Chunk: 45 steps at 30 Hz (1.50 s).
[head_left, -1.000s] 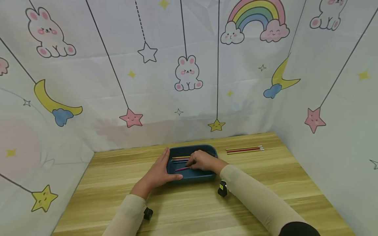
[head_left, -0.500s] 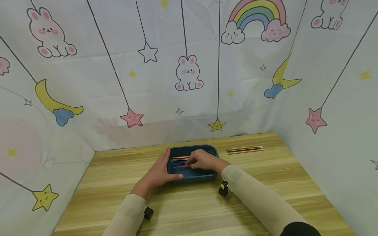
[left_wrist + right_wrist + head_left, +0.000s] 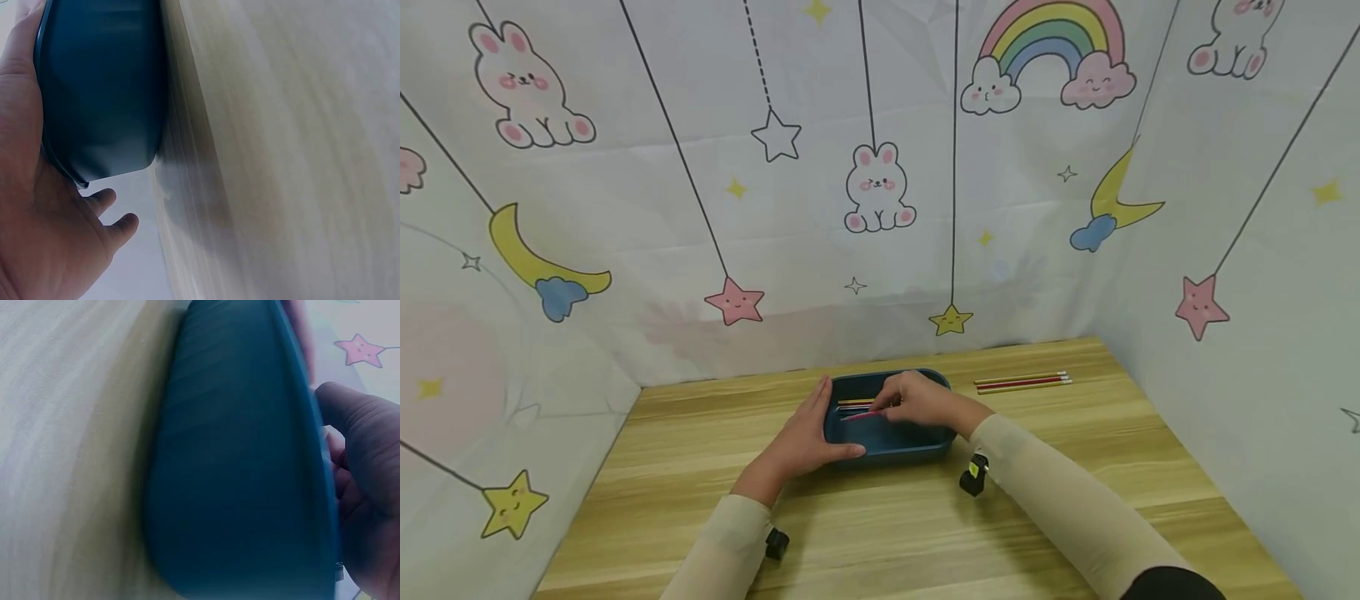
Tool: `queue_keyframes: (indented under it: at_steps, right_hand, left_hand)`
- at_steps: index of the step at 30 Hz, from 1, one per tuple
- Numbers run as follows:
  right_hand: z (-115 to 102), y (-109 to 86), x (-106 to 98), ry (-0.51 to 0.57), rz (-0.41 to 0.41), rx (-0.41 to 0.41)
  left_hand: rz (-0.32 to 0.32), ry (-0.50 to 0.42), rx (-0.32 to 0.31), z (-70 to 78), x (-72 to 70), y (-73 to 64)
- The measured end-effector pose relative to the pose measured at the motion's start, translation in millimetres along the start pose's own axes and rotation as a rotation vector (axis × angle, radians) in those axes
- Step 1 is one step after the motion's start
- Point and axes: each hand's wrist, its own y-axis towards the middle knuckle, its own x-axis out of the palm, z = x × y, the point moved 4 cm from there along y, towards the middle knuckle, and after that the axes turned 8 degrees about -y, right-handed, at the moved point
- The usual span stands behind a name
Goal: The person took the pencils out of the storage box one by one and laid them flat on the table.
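At the left end of the dark blue, round-cornered, plastic-looking tray (image 3: 898, 456), we see the left hand (image 3: 796, 443) spread around the near corner: the thumb lies along the front rim, and the other fingers reach straight along the end wall, well apart from the thumb. We judge that this hand steadies the tray, since light pencils and a busy second hand could nudge it over the smooth wood-grain table (image 3: 880, 542).

Inside the tray, the right hand (image 3: 921, 402) reaches over the right part of the front rim, thumb and fingertips together on a slim pinkish-red pencil (image 3: 859, 416). We take the grip to be a light pinch, held near one end so that the rest stays free; the pencil points toward the tray's left end. We cannot tell whether it touches the tray floor; the right wrist view shows mostly the tray's outer wall.

Just beyond that pencil, in the tray, lie several thin yellow and darker pencils (image 3: 854, 405), side by side and roughly parallel to its long walls, which seems a deliberate row. Outside the tray, past its right end, three white-ended pencils (image 3: 1021, 384), yellow and red, lie closely side by side on the table.
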Motion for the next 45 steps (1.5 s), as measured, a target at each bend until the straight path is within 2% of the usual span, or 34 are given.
queue_keyframes:
  at_steps: [11,22,30,39,45]
  right_hand:
    - [5,-11.4,-14,0.083,0.018,-0.029]
    - [8,-30.0,-32,0.119,0.019,0.0]
    - [12,-46.9,-45,0.121,0.034,0.029]
    - [26,-69.6,-57,0.099,0.06,0.036]
    - [34,-83.0,-66,0.086,0.05,0.071]
  left_hand:
    - [0.007,0.007,-0.002,-3.4,0.9,-0.6]
    - [0.01,0.004,-0.001,-2.2,1.2,-1.1]
    - [0.009,0.009,0.009,-4.1,1.8,-0.9]
    - [0.008,0.002,0.017,-0.6,-0.1,-2.6]
    - [0.011,0.005,0.02,-0.2,-0.5,-1.2]
